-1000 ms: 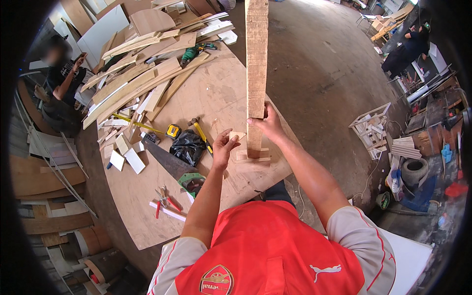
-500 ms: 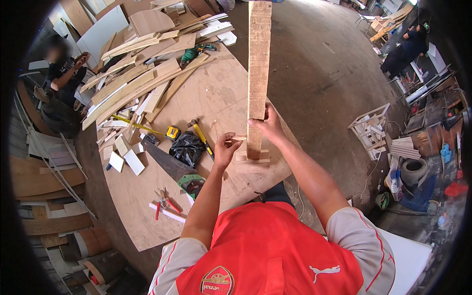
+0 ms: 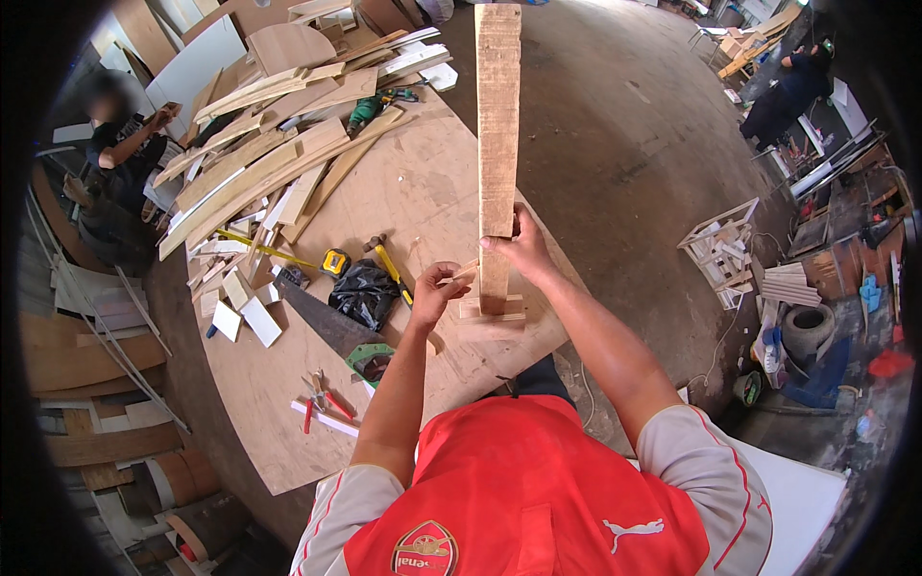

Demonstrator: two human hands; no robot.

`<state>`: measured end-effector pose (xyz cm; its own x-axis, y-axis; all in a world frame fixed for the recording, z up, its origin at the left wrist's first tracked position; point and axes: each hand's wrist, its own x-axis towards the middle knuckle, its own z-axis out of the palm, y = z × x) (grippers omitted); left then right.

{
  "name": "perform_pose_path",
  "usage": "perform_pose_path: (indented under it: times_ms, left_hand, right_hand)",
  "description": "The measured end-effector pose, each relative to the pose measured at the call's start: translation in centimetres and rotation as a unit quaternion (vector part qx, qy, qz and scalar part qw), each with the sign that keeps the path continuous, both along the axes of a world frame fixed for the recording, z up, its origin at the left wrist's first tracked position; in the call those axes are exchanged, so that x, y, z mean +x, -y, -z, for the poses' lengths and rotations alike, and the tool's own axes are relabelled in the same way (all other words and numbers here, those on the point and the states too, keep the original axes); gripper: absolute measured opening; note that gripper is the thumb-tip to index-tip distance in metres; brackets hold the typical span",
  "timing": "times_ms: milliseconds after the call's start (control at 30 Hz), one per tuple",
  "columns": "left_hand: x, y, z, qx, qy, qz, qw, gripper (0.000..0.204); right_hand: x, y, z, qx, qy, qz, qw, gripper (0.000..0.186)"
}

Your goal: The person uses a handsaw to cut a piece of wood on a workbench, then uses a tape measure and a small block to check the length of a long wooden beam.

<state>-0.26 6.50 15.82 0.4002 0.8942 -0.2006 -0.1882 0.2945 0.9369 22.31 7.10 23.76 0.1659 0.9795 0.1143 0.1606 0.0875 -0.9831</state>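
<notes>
Across the centre, the plywood table (image 3: 403, 187) is topped by a long wooden post (image 3: 499, 125), its long axis run straight from top centre to mid-frame, its foot set by low wooden strips (image 3: 496, 315). Its right edge is gripped by the right hand (image 3: 519, 248), thumb laid across. From the left, the left hand (image 3: 442, 291) is brought near; between its fingertips a small wooden piece (image 3: 466, 271) is pinched, pointed rightward at the post's lower left edge, contact unclear.
</notes>
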Motion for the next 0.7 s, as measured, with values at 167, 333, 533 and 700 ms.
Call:
perform_pose_path:
  times_ms: [167, 333, 533, 700]
  left_hand:
    - [0.1, 0.4, -2.2, -0.040, -0.029, 0.055, 0.997, 0.030]
    - [0.6, 0.8, -2.4, -0.004, -0.025, 0.047, 0.999, 0.038]
    - [0.7, 0.2, -0.5, -0.050, -0.021, 0.048, 0.997, 0.043]
    - [0.5, 0.9, -0.2, 0.013, 0.033, 0.021, 0.999, 0.037]
  right_hand:
    - [0.1, -0.2, 0.4, -0.003, 0.001, -0.016, 1.000, 0.067]
    - [-0.1, -0.3, 0.6, 0.001, -0.014, -0.014, 1.000, 0.067]
    - [-0.1, -0.1, 0.2, -0.015, -0.013, -0.019, 1.000, 0.066]
    - [-0.2, -0.3, 0.4, -0.007, 0.001, -0.013, 1.000, 0.067]
